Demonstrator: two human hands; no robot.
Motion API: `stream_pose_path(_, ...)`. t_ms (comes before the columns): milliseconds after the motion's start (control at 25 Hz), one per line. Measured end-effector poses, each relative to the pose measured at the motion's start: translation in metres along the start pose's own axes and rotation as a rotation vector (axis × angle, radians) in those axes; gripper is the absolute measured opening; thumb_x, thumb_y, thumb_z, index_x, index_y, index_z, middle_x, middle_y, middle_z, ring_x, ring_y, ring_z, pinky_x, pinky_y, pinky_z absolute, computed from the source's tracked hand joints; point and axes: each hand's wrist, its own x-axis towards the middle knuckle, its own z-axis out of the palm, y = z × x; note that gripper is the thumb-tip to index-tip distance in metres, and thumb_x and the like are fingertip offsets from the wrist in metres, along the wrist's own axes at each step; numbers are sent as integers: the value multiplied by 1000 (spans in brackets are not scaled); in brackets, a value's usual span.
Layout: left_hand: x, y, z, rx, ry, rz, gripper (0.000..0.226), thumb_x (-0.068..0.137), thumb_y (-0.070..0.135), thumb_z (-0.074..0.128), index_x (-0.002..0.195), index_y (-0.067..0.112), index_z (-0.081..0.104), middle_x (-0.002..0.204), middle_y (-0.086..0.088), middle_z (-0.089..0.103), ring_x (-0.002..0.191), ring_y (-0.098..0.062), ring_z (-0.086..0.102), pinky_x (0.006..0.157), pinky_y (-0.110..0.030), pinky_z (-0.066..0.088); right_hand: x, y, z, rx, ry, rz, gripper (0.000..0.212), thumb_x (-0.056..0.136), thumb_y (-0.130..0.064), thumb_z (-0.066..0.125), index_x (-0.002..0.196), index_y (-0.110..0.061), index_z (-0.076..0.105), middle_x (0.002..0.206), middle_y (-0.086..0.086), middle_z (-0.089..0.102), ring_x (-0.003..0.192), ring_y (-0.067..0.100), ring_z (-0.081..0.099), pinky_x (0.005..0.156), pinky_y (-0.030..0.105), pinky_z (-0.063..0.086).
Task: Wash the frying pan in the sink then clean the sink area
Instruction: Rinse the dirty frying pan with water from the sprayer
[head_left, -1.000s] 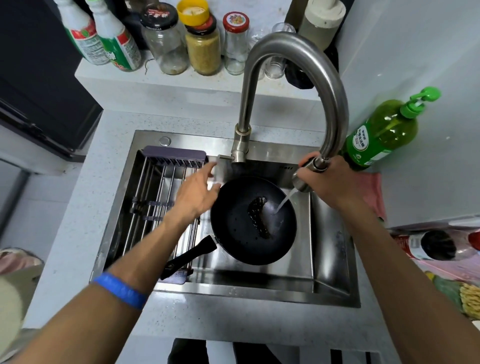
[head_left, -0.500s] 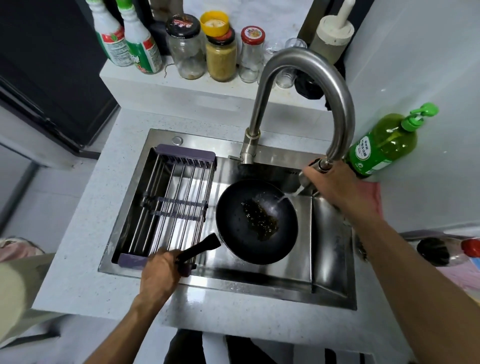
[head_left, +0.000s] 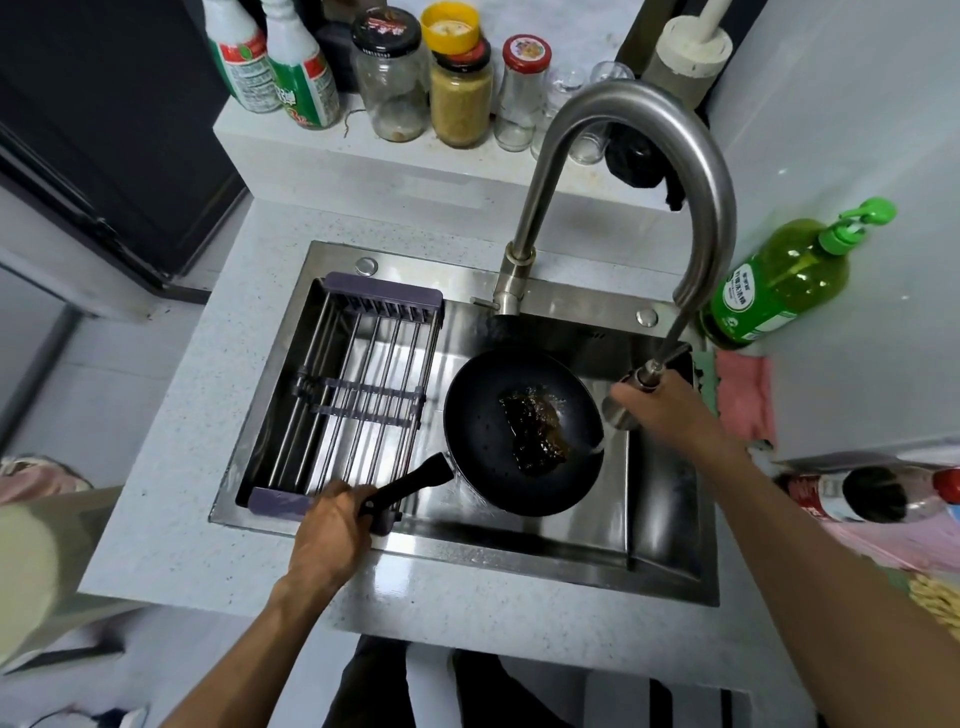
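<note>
A black frying pan (head_left: 488, 441) sits in the steel sink (head_left: 519, 561), with dark brown residue and water pooled in its right half. My left hand (head_left: 332, 525) grips the end of the pan's black handle at the sink's front edge. My right hand (head_left: 670, 410) is closed around the pull-out spray head of the tall curved faucet (head_left: 618, 109), held just right of the pan. A thin stream of water runs from the head onto the pan's right rim.
A wire drying rack (head_left: 358, 384) with purple ends spans the sink's left half. A green dish soap bottle (head_left: 779, 280) and a pink cloth (head_left: 743, 395) lie at the right. Jars and spray bottles line the back ledge (head_left: 363, 156).
My left hand left the faucet lever, went to the pan's handle and gripped it. My right hand swung the spray head right, and the water now hits the pan's right rim.
</note>
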Motion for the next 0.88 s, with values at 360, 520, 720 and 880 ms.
stream_pose_path(360, 7, 3, -1, 204, -40, -22, 26, 95, 24, 55, 119, 27, 66, 104, 4, 58, 99, -18, 47, 80, -35, 47, 25, 7, 32, 155, -26, 11, 36, 73, -52, 61, 73, -18, 73, 67, -2, 72, 70, 13, 69, 70, 33, 53)
stream_pose_path(520, 8, 9, -5, 226, -63, -42, 28, 94, 30, 56, 120, 26, 67, 105, 1, 58, 101, -20, 45, 85, -37, 48, 5, -2, 58, 208, -215, 91, 29, 77, -45, 65, 72, -17, 71, 49, -6, 63, 46, 4, 59, 55, 27, 45)
stream_pose_path(720, 8, 8, -3, 234, -75, -56, 30, 95, 28, 55, 123, 26, 63, 106, 5, 56, 95, -13, 38, 86, -36, 48, 30, -44, 90, 386, -178, 57, 28, 82, -49, 65, 104, -33, 70, 62, -3, 66, 54, 6, 58, 44, 20, 42)
stream_pose_path(880, 12, 5, 0, 246, -60, -50, 29, 94, 31, 56, 122, 27, 63, 106, 5, 55, 95, -12, 37, 86, -35, 49, 57, -44, 87, 485, -41, 50, 24, 90, -40, 67, 113, -35, 63, 72, -2, 68, 58, 2, 60, 47, 13, 43)
